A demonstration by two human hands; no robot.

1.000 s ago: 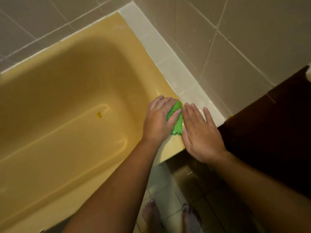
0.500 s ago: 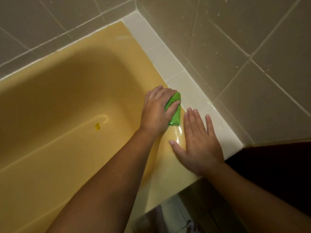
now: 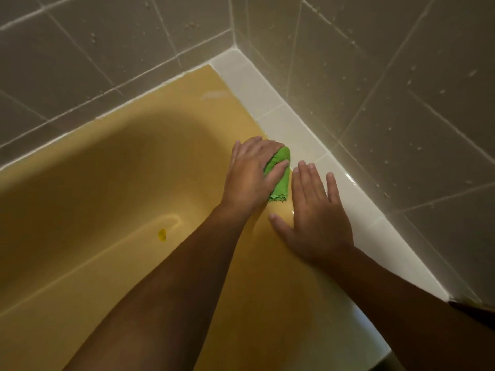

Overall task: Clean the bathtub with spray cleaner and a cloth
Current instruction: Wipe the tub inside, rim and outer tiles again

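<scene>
The yellow bathtub [image 3: 112, 167] fills the left and middle of the head view. A bunched green cloth [image 3: 281, 180] lies on the tub's right-hand rim, beside the white tile ledge [image 3: 302, 135]. My left hand [image 3: 251, 175] grips the cloth, thumb curled over it, and presses it on the rim. My right hand [image 3: 316, 215] rests flat on the wet rim just right of the cloth, fingers straight and spread. No spray bottle is in view.
Grey tiled walls [image 3: 401, 103] with water drops meet in a corner behind the tub. A small yellow drain spot [image 3: 162, 234] sits on the tub floor. A dark object [image 3: 479, 314] shows at the lower right edge.
My left hand has slid the cloth along the rim toward the far corner, and my right hand has followed. The camera has tilted up, so the floor and feet have left the view.
</scene>
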